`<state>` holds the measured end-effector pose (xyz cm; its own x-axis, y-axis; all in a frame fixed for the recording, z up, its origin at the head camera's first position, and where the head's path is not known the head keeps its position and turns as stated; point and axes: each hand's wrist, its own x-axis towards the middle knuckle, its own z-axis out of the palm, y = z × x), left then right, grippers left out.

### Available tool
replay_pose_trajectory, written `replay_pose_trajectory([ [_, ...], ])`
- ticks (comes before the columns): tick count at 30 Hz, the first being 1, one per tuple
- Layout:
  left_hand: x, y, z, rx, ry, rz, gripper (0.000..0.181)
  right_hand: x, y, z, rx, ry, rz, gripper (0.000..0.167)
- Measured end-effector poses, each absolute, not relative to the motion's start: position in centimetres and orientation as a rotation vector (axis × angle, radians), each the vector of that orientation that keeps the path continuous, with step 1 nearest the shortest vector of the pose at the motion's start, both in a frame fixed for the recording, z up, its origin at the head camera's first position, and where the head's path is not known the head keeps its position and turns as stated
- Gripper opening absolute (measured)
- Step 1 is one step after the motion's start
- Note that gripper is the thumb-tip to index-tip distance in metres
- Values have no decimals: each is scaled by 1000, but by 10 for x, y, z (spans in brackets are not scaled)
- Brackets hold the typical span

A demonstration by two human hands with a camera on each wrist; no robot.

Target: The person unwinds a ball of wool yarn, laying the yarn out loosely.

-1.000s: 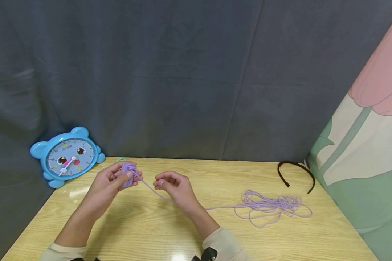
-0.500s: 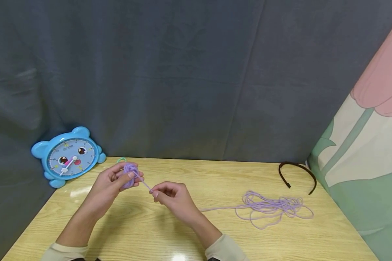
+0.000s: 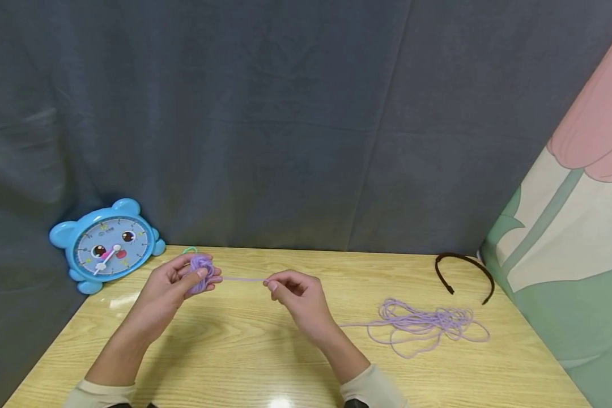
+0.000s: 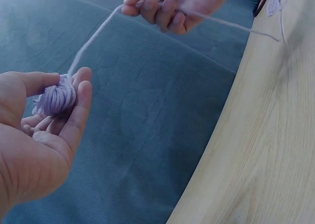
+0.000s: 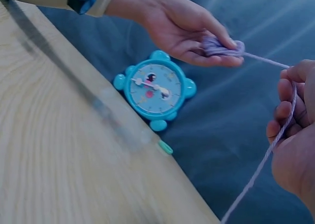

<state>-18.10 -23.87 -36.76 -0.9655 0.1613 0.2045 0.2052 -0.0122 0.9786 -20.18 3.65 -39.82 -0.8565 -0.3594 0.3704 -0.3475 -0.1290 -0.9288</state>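
Curtain (image 3: 265, 124) and table (image 3: 250, 351) show a screened-off corner.

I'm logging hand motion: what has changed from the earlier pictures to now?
In the head view, the right hand has pinched the yarn strand and moved right, so the strand runs nearly level between the hands. Unchanged: left hand holding the yarn ball, loose yarn, clock and headband.

A blue clock (image 3: 113, 249) with 2 cartoon eyes stands tilted by the left back edge of the wood-grain table (image 3: 265, 362), before a dark curtain (image 3: 265, 124). Near it is a small green loop (image 5: 166, 147). 1 dark headband (image 3: 469, 260) lies near the far right corner, beside a flower-patterned cloth (image 3: 581, 238).
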Motion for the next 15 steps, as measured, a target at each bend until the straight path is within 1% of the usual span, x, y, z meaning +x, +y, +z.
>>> replay_pose_trajectory([
  [8,-182,-237,-368,-410,-2182,-2185,30,-205,59,-392,-743,2155,-2253,20],
  [15,-182,-237,-367,-389,-2221,-2200,37,-206,74,-390,-735,2177,-2276,21],
])
